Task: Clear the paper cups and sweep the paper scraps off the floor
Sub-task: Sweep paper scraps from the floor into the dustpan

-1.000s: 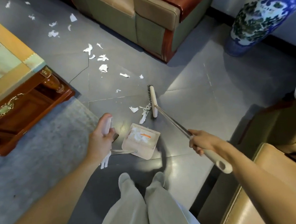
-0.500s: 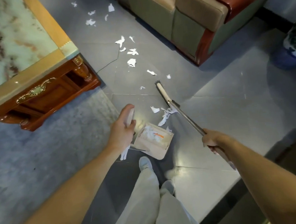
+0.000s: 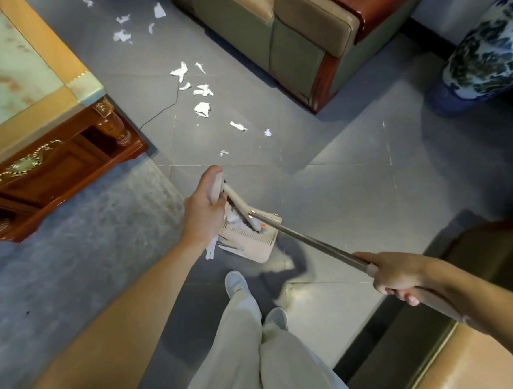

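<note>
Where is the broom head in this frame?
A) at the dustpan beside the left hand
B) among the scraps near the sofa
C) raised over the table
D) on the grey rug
A: the broom head sits at the dustpan held by the left hand; the right hand grips the broom handle.

Worn on the head, wide-angle, looking forward and steeply down from standing height at the grey floor [image 3: 339, 189], with the dustpan [image 3: 252, 247] just left of centre and fairly close below. Past the dustpan, paper scraps [image 3: 203, 109] and a sofa [image 3: 299, 35] toward the top edge. Left of the dustpan a wooden table [image 3: 52, 164], far right of it a vase [image 3: 486, 48], nearer than it trouser legs [image 3: 244, 360] at the bottom edge.
</note>
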Tool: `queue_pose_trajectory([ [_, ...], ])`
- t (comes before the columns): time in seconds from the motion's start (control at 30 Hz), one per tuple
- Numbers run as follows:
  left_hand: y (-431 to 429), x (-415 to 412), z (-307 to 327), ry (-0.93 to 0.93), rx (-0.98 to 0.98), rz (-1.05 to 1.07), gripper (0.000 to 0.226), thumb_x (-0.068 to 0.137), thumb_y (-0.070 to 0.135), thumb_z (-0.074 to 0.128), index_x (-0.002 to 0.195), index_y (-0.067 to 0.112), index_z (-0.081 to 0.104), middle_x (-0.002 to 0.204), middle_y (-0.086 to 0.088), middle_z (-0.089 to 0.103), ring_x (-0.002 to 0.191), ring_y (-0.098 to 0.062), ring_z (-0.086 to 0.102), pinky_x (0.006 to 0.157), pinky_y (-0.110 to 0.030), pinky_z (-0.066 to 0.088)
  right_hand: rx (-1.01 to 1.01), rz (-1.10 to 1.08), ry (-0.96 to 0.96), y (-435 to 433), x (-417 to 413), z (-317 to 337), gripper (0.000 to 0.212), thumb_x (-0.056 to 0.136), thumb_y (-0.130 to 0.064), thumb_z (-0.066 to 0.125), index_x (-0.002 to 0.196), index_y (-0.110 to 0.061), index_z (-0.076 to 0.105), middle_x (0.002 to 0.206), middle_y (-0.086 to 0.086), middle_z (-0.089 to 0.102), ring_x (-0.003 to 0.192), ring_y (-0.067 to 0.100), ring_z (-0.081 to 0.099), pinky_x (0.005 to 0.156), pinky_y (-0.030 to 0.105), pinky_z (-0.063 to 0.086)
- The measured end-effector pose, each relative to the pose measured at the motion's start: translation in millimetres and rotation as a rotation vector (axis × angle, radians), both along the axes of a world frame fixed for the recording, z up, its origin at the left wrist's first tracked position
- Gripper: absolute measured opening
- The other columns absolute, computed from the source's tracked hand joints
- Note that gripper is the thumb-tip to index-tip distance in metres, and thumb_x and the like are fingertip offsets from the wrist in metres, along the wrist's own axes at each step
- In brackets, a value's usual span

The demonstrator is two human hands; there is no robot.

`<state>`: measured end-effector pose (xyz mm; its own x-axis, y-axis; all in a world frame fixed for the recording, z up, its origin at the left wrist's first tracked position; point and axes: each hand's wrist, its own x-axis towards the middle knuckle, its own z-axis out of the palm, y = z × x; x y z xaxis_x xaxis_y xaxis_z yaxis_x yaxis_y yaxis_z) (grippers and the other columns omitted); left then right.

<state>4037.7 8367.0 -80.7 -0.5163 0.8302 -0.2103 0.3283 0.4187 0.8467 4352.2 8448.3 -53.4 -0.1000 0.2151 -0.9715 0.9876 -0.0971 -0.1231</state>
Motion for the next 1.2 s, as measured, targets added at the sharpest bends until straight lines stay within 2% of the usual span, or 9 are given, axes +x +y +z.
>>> queue_pose_trajectory([
  [0.1, -1, -8, 0, 0.017, 0.002, -0.021, 0.05, 0.095, 0.008, 0.052, 0.11, 0.055, 0.044, 0.113, 0.01, 0.058, 0.093, -0.039, 0.062, 0.074, -0.048, 0.055, 0.053, -0.013, 0.027, -3, -5, 8, 0.079, 0.088, 0.002, 0.049, 0.148, -0.042, 0.021, 0.084, 0.009, 0.058, 0.042, 0.007, 0.04, 0.041, 0.02, 0.04],
  [0.23, 4, -26, 4, 0.037, 0.01, -0.015, 0.044, 0.096, 0.01, 0.052, 0.117, 0.048, 0.043, 0.114, 0.007, 0.058, 0.088, -0.026, 0.063, 0.077, -0.05, 0.056, 0.114, -0.059, 0.069, 11, -20, 12, 0.077, 0.089, 0.002, 0.048, 0.149, -0.038, 0.021, 0.084, 0.011, 0.058, 0.043, 0.008, 0.042, 0.042, 0.02, 0.042],
  [0.33, 7, -40, 8, 0.045, 0.011, -0.041, 0.042, 0.096, 0.01, 0.052, 0.123, 0.041, 0.043, 0.118, 0.008, 0.056, 0.093, -0.024, 0.062, 0.077, -0.046, 0.057, 0.141, -0.117, 0.07, 22, -29, 5, 0.076, 0.088, 0.003, 0.046, 0.148, -0.037, 0.023, 0.076, 0.012, 0.053, 0.044, 0.01, 0.041, 0.043, 0.022, 0.043],
  [0.47, -1, -50, 7, 0.073, 0.006, -0.072, 0.043, 0.095, 0.007, 0.053, 0.128, 0.034, 0.045, 0.12, 0.014, 0.054, 0.1, -0.014, 0.057, 0.088, -0.035, 0.052, 0.153, -0.164, 0.079, 28, -37, -8, 0.075, 0.086, 0.004, 0.046, 0.147, -0.035, 0.025, 0.074, 0.013, 0.051, 0.046, 0.012, 0.042, 0.045, 0.024, 0.042],
  [0.57, -8, -54, 5, 0.084, -0.013, -0.095, 0.045, 0.095, 0.008, 0.054, 0.131, 0.034, 0.043, 0.128, 0.009, 0.054, 0.105, -0.016, 0.058, 0.083, -0.029, 0.054, 0.163, -0.117, 0.076, 28, -40, -18, 0.071, 0.085, 0.005, 0.044, 0.146, -0.028, 0.027, 0.069, 0.013, 0.051, 0.044, 0.014, 0.043, 0.044, 0.025, 0.043],
  [0.73, -21, -49, 3, 0.1, -0.088, -0.115, 0.043, 0.096, 0.009, 0.051, 0.133, 0.031, 0.043, 0.12, -0.001, 0.057, 0.086, -0.021, 0.064, 0.07, -0.035, 0.059, 0.21, -0.037, 0.008, 12, -47, -44, 0.065, 0.084, 0.006, 0.037, 0.143, -0.02, 0.029, 0.072, 0.016, 0.053, 0.041, 0.017, 0.045, 0.042, 0.026, 0.043],
  [0.87, -17, -46, -3, 0.07, -0.095, -0.083, 0.043, 0.097, 0.009, 0.05, 0.131, 0.035, 0.045, 0.116, -0.004, 0.057, 0.084, -0.015, 0.061, 0.066, -0.026, 0.056, 0.119, -0.037, 0.048, -15, -62, -55, 0.08, 0.082, 0.005, 0.042, 0.152, -0.023, 0.017, 0.073, 0.01, 0.053, 0.04, 0.014, 0.049, 0.043, 0.026, 0.046],
  [1.0, -8, -53, -4, 0.057, -0.072, -0.054, 0.046, 0.096, 0.009, 0.051, 0.126, 0.042, 0.045, 0.111, -0.008, 0.06, 0.09, -0.03, 0.063, 0.073, -0.041, 0.058, -0.057, -0.096, 0.11, -27, -73, -43, 0.08, 0.086, 0.007, 0.046, 0.153, -0.026, 0.016, 0.07, 0.006, 0.048, 0.042, 0.01, 0.045, 0.042, 0.02, 0.043],
  [1.2, 3, -69, 4, 0.003, -0.067, 0.008, 0.044, 0.096, 0.007, 0.051, 0.128, 0.037, 0.044, 0.118, 0.0, 0.053, 0.103, -0.025, 0.061, 0.072, -0.042, 0.06, -0.075, -0.109, 0.128, 4, -71, -8, 0.077, 0.087, 0.006, 0.047, 0.148, -0.034, 0.023, 0.065, 0.006, 0.046, 0.044, 0.009, 0.04, 0.043, 0.02, 0.041],
])
